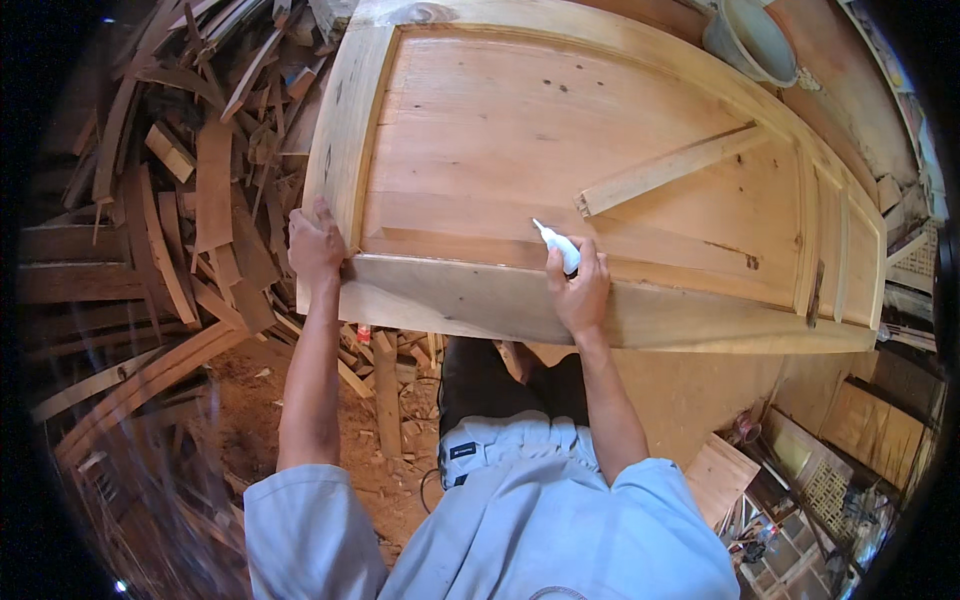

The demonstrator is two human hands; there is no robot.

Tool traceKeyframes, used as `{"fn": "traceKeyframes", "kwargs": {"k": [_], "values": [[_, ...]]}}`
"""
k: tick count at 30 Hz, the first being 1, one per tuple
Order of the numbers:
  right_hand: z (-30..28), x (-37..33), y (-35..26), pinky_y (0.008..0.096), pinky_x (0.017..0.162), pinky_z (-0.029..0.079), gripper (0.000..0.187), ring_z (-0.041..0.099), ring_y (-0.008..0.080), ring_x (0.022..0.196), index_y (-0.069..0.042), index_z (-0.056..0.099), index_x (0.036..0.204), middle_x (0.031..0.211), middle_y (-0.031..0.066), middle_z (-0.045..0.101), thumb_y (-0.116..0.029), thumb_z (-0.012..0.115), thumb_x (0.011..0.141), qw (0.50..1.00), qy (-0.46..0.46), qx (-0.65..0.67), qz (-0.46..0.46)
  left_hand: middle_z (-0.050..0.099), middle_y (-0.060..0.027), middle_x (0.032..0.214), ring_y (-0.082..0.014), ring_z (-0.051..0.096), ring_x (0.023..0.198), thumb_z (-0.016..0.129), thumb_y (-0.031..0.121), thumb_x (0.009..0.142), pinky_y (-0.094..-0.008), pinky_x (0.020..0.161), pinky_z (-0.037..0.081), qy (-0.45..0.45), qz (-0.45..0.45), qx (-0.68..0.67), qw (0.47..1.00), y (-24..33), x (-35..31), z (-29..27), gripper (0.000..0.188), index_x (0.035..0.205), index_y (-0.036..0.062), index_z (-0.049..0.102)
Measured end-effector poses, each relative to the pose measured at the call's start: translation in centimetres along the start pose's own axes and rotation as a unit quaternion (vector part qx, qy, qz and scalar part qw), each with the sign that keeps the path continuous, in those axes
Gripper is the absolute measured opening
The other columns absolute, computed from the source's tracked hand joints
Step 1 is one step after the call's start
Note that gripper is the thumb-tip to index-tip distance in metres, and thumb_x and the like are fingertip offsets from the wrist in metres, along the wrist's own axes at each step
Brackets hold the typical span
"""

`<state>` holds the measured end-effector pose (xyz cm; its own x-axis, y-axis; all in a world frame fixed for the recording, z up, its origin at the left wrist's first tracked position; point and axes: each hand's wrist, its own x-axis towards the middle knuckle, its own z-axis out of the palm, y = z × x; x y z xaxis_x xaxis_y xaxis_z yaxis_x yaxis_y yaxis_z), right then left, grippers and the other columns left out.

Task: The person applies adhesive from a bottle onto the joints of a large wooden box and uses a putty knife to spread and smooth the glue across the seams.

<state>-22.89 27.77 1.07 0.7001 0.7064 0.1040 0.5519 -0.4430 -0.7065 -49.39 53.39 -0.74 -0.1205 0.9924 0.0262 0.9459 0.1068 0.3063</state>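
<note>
Left hand [316,243]: fingers curled over the near left corner of the wooden door [600,170], gripping its edge.
Right hand [578,288]: closed around a small white glue bottle [558,245], nozzle aimed at the panel groove, perhaps touching it.
Door: pale, smooth planed timber with a recessed panel, lying flat under both hands.
Loose batten [668,170]: rough strip, beyond the right hand.
Scrap wood pile [190,200]: left of the left hand, splintered offcuts.
</note>
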Motion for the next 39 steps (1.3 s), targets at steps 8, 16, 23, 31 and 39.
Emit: {"fn": "traceKeyframes", "kwargs": {"k": [8,16,23,31,39], "values": [[-0.1,0.3,0.4,0.0477,0.071,0.049,0.032,0.058,0.0356,0.083,-0.005,0.061,0.103,0.087,0.0157,0.066,-0.034,0.065,0.091,1.000,-0.004,-0.019,-0.018,0.062,-0.0255,0.123,-0.0449,0.061,0.109,0.034,0.067,0.097,-0.0535,0.092,0.047,-0.027,0.006,-0.004,1.000,0.6,0.3,-0.1,0.077,0.127,-0.0017,0.052],[0.0,0.2,0.3,0.0469,0.073,0.049,0.033,0.058,0.0354,0.085,-0.005,0.061,0.103,0.088,0.0161,0.066,-0.036,0.064,0.092,1.000,-0.022,-0.017,0.001,0.063,-0.0256,0.122,-0.0444,0.062,0.110,0.035,0.070,0.095,-0.0520,0.092,0.048,-0.026,-0.008,0.006,1.000,0.4,0.5,0.0,0.078,0.128,0.0017,0.054],[0.1,0.2,0.5,0.0471,0.074,0.049,0.033,0.058,0.0343,0.087,-0.005,0.060,0.104,0.091,0.0156,0.066,-0.036,0.064,0.093,1.000,-0.022,-0.019,-0.004,0.062,-0.0281,0.122,-0.0447,0.061,0.111,0.036,0.068,0.096,-0.0518,0.092,0.048,-0.035,-0.007,0.019,0.999,0.8,0.4,-0.2,0.078,0.127,-0.0008,0.053],[-0.2,0.3,0.0,0.0475,0.075,0.049,0.031,0.057,0.0351,0.085,-0.005,0.060,0.104,0.091,0.0149,0.066,-0.035,0.064,0.093,1.000,-0.024,-0.005,0.002,0.062,-0.0284,0.123,-0.0450,0.061,0.112,0.034,0.068,0.096,-0.0525,0.093,0.047,-0.033,-0.002,0.012,0.999,0.9,0.3,-0.3,0.079,0.130,-0.0014,0.053],[-0.2,0.5,0.1,0.0482,0.074,0.048,0.030,0.057,0.0356,0.084,-0.005,0.060,0.102,0.088,0.0156,0.066,-0.034,0.064,0.093,1.000,-0.018,-0.006,-0.018,0.063,-0.0268,0.122,-0.0446,0.061,0.111,0.036,0.068,0.095,-0.0528,0.093,0.047,-0.020,0.001,0.008,1.000,0.6,0.4,-0.2,0.079,0.129,-0.0012,0.053]]}}
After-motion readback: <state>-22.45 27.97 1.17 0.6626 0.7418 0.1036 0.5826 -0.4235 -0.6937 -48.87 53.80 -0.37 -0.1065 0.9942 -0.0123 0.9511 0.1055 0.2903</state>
